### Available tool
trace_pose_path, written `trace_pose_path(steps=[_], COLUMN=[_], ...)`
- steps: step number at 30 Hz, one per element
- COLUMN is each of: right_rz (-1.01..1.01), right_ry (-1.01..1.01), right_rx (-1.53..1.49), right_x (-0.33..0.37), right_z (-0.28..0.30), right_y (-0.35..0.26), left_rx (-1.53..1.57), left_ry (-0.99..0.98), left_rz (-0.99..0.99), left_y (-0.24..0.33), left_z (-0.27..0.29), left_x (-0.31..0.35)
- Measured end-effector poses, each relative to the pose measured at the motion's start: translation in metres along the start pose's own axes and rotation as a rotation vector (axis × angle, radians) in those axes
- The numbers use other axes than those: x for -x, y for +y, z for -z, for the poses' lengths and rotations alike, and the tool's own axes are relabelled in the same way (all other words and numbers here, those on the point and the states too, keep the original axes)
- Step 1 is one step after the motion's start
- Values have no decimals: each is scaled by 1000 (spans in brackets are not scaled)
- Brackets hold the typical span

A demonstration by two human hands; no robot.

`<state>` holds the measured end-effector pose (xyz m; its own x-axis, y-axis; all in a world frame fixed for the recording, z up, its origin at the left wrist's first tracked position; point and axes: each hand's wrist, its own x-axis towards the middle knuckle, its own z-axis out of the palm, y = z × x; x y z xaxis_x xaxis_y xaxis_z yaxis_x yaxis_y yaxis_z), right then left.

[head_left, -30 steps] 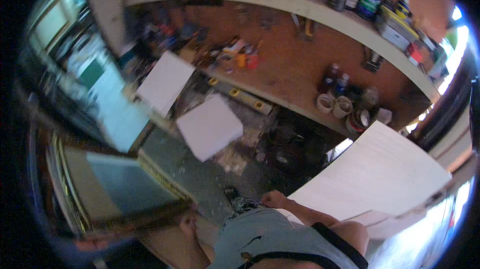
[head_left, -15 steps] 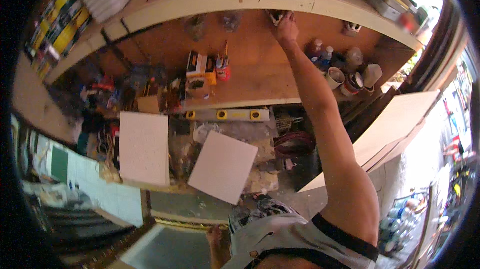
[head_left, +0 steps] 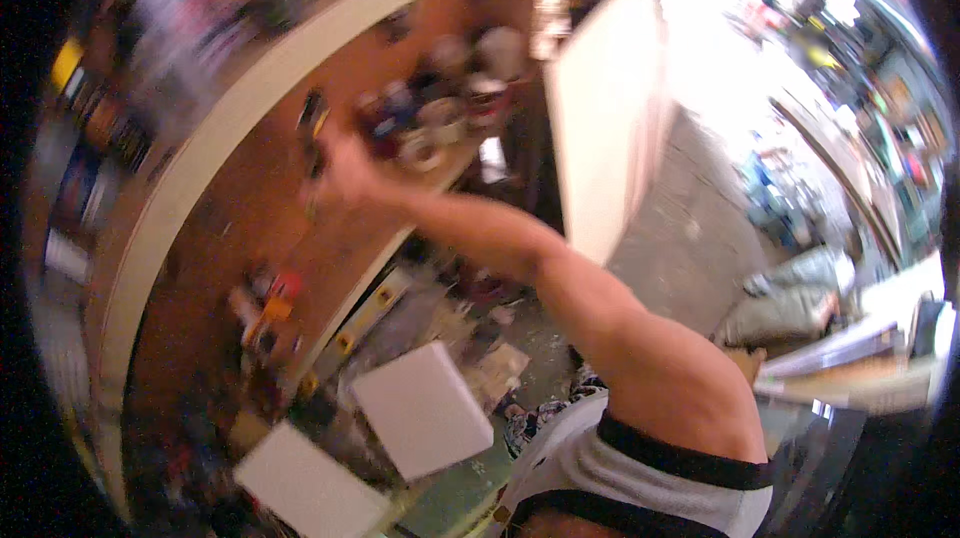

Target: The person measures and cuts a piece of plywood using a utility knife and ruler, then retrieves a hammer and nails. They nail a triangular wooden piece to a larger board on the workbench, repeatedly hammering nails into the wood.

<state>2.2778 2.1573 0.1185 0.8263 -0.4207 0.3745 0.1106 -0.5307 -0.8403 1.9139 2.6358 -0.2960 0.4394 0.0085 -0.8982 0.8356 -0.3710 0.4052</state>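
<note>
My right hand (head_left: 345, 168), smeared by motion, is raised at the end of an outstretched arm in front of the orange-brown back panel of the shelf (head_left: 240, 208). At its fingers is a dark, narrow object (head_left: 315, 123) with a yellowish streak. It appears to be in the grip, but the blur hides its kind. Cans and bottles (head_left: 435, 123) stand just beyond the hand on the shelf's lower board. My left hand is out of view.
Two white square panels (head_left: 425, 410) (head_left: 310, 483) lie on the cluttered surface below. A yellow-ported level (head_left: 370, 316) lies along the shelf's lower edge. Large pale boards (head_left: 610, 108) lean to the right, beside grey floor (head_left: 690, 228). Blurred containers (head_left: 185, 28) line the upper shelf.
The view has swung to the right and tilted. My right hand has come away from the upper shelf edge, the dark object at its fingers. My left hand has left the picture.
</note>
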Motion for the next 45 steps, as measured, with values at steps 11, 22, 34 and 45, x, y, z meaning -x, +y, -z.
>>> trace_pose_path(steps=[11, 22, 34, 45], right_rz=[-14, -787, -643, -748], right_ry=[-305, 583, 650, 663], right_rx=[-200, 241, -64, 418], right_x=[370, 521, 371, 263], right_z=[379, 754, 1058, 1396], right_y=[87, 199, 444, 644], left_rx=[-647, -1201, -1032, -1501], left_ry=[-324, -630, -1716, -1368], left_rz=[-237, -578, -778, -1157], left_y=[200, 275, 374, 529], left_z=[-350, -787, -1321, -1723], left_x=[-34, 34, 376, 401])
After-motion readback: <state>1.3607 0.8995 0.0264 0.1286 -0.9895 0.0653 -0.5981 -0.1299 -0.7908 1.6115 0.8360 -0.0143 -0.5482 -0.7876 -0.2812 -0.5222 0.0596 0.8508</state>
